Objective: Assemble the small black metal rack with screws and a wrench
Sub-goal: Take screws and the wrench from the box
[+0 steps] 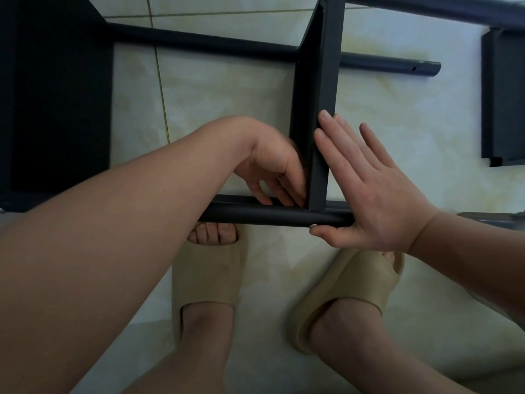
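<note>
On the tiled floor [227, 95] a dark panel [56, 95] lies far left. Right of it, the rack [199, 42] lies mid-scene, and the left hand [272, 169] curls its fingers into the corner where the bar [328, 89] meets the near tube [255, 216]; whether its grip pinches anything cannot be told. The right hand [369, 200] is spread flat against the bar's right side, with the thumb along the tube.

Black rack frame [199, 44] on floor [227, 95]; flat crosspiece [326, 81] seemingly butts round tube [255, 216] at right angle.
</note>
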A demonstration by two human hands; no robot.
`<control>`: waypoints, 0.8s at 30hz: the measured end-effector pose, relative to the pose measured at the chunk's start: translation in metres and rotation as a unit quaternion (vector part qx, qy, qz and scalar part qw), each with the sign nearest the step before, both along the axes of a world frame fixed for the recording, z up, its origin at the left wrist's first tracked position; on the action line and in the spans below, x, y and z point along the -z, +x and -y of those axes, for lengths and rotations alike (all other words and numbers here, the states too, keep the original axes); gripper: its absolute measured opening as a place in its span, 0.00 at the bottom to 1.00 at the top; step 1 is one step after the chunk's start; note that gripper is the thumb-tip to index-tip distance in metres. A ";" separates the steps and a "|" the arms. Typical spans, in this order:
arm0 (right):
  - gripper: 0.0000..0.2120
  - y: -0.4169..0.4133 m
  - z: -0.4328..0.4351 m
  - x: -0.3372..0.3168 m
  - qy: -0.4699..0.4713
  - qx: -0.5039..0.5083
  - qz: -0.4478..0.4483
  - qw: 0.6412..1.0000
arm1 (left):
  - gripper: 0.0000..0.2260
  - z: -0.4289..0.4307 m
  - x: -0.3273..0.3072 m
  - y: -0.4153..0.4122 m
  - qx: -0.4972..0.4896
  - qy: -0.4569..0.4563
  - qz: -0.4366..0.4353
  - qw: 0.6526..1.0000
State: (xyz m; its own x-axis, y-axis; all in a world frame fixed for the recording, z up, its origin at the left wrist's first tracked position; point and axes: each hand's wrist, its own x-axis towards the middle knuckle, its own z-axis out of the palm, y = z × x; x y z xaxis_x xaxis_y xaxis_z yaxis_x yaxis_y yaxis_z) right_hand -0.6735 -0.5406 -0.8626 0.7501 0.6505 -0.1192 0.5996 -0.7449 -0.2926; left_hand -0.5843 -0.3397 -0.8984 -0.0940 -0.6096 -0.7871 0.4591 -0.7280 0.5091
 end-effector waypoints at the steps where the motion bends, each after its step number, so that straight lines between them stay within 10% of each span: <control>1: 0.52 0.000 0.000 0.000 0.001 0.000 0.000 1.000 | 0.08 -0.001 -0.001 0.001 0.005 0.000 -0.001 1.000; 24: 0.52 0.000 0.000 0.000 0.000 -0.004 0.001 1.000 | 0.13 0.000 -0.005 0.000 -0.014 -0.010 -0.008 1.000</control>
State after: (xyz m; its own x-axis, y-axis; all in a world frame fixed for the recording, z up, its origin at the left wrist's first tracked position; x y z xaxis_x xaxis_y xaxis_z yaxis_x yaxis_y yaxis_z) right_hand -0.6735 -0.5406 -0.8626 0.7448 0.6569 -0.1173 0.6067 -0.7398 -0.2908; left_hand -0.5846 -0.3401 -0.8931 -0.0894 -0.6279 -0.7732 0.4880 -0.7043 0.5156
